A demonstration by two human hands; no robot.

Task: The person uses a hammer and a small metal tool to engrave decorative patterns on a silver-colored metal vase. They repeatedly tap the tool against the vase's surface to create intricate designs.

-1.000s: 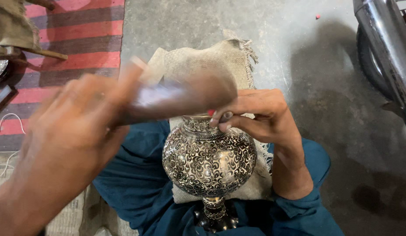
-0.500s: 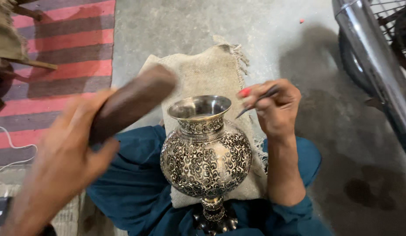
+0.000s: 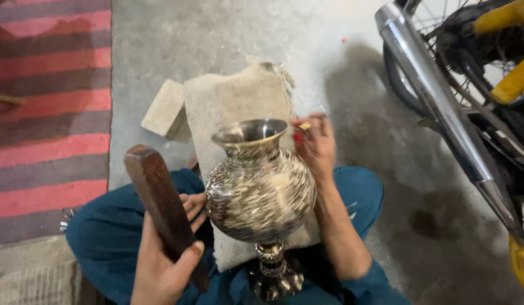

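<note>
**Engraved vase steadied on a lap cushion**

A motorcycle with chrome exhaust pipe (image 3: pixel 442 107) stands at the far right on the grey concrete floor (image 3: pixel 217 34); a red-and-grey striped rug (image 3: pixel 47 113) lies left. A beige cloth cushion (image 3: pixel 239 101) rests on the person's teal-trousered lap. On it, centre and near, leans the round-bellied metal vase (image 3: pixel 262 192), dark with dense pale floral engraving, flared brass-toned mouth tilted away, pedestal foot nearest. The left hand (image 3: pixel 166 265) has its grip clenched round a dark wooden mallet (image 3: pixel 160 203). The right hand (image 3: pixel 315 144) pinches a small tool, blurred, just beside the rim.
</note>
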